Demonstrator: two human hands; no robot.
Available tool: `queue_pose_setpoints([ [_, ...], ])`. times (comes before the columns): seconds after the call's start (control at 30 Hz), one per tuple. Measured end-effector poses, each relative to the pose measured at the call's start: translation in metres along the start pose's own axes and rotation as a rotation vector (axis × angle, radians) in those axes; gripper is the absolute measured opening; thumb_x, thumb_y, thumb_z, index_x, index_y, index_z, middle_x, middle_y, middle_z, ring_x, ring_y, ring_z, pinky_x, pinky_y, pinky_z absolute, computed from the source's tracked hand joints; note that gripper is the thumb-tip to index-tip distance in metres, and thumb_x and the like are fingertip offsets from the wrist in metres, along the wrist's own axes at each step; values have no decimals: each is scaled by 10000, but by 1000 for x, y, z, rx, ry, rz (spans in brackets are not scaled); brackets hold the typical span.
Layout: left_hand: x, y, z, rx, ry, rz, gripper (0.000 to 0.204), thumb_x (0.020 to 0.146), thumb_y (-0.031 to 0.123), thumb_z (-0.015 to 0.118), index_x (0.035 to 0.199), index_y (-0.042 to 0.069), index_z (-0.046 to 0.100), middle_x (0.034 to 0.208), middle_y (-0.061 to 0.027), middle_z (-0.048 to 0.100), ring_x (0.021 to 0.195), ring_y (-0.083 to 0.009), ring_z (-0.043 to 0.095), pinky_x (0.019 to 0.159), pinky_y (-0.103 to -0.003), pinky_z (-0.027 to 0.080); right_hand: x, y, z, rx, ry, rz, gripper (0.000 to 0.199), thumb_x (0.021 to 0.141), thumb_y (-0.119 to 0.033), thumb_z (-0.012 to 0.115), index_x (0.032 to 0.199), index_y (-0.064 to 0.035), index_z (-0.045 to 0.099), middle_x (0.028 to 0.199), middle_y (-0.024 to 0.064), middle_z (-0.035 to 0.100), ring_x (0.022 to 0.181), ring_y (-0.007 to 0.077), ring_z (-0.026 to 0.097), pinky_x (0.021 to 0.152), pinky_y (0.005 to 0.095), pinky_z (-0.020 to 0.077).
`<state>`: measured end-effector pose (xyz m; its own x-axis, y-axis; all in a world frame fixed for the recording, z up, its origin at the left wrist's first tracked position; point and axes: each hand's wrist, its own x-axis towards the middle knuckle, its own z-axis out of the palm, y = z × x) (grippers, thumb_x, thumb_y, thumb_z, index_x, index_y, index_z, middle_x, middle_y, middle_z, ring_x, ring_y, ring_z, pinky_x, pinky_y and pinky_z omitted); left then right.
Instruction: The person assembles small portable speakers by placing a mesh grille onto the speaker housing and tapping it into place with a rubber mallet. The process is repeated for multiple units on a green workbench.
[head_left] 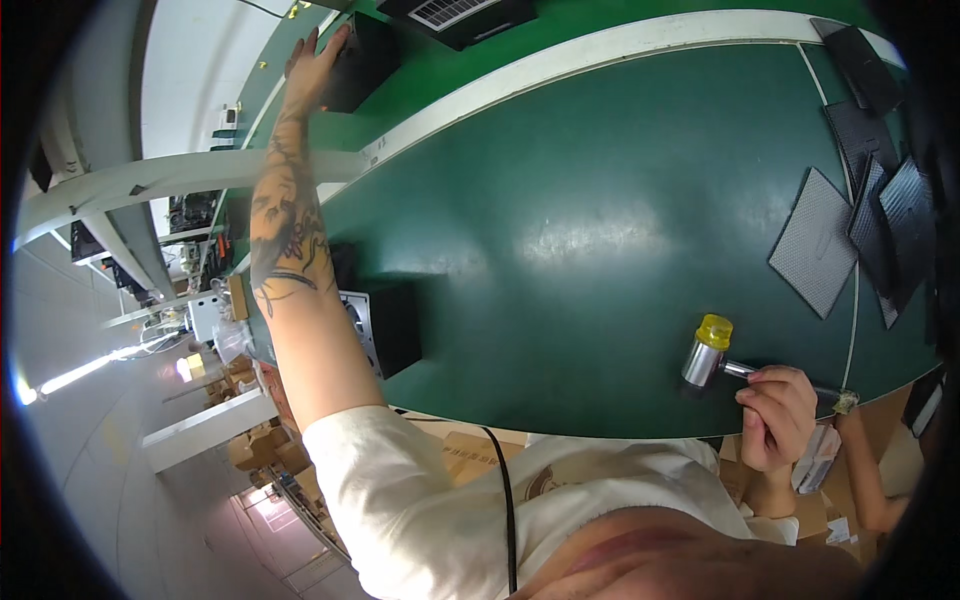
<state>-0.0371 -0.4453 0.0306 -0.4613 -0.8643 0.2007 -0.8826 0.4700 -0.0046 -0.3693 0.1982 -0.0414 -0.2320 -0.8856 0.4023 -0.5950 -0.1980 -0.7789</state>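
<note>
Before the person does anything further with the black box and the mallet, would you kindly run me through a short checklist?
1. Left hand in contact with the far black box: ok, the palm is laid on it.
2. Firm grasp on that box: cannot tell, the fingers are partly hidden.
3. Right hand shut on the mallet handle: ok.
4. Mallet head resting on the green table: ok.
5. Near black box away from the mallet: ok.
6. Mesh panels lying flat and separate: not ok, several overlap.
</note>
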Motion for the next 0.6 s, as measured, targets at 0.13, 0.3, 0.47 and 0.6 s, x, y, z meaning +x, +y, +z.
queue_pose_setpoints([
  [0.13, -9, 45, -2, -455, -243, -93, 1009, 885, 726, 616, 1552, -1, 407, 1517, -251, 485, 1398, -337, 476, 1172, -389, 354, 4, -5, 0, -66, -19, 23, 110, 779, -38, 715, 886, -15, 717, 822, 103, 695, 785, 303, 700, 698, 403, 561],
  [0.3, 6, 0, 12, -546, -318, -158, 891, 876, 522, 729, 1539, 9, 426, 1341, -217, 624, 1170, -270, 627, 976, -352, 516, 15, -4, 5, -121, -28, -11, 194, 756, -1, 771, 948, -10, 749, 836, 116, 702, 767, 286, 701, 646, 360, 555],
  [0.47, -70, 72, -56, -815, -221, -117, 807, 950, 562, 619, 1561, 63, 450, 1568, -110, 476, 1454, -254, 437, 1169, -397, 353, 6, 3, 9, -105, 79, -60, 161, 795, -10, 782, 954, -11, 755, 845, 116, 706, 765, 278, 702, 641, 362, 558],
  [0.6, -170, 106, -108, -914, -220, -6, 799, 936, 527, 601, 1577, 82, 431, 1557, -161, 467, 1442, -275, 452, 1174, -418, 361, 7, 4, 10, -68, 94, -131, 196, 805, -18, 782, 999, -26, 754, 905, 102, 719, 802, 273, 704, 689, 361, 567],
])
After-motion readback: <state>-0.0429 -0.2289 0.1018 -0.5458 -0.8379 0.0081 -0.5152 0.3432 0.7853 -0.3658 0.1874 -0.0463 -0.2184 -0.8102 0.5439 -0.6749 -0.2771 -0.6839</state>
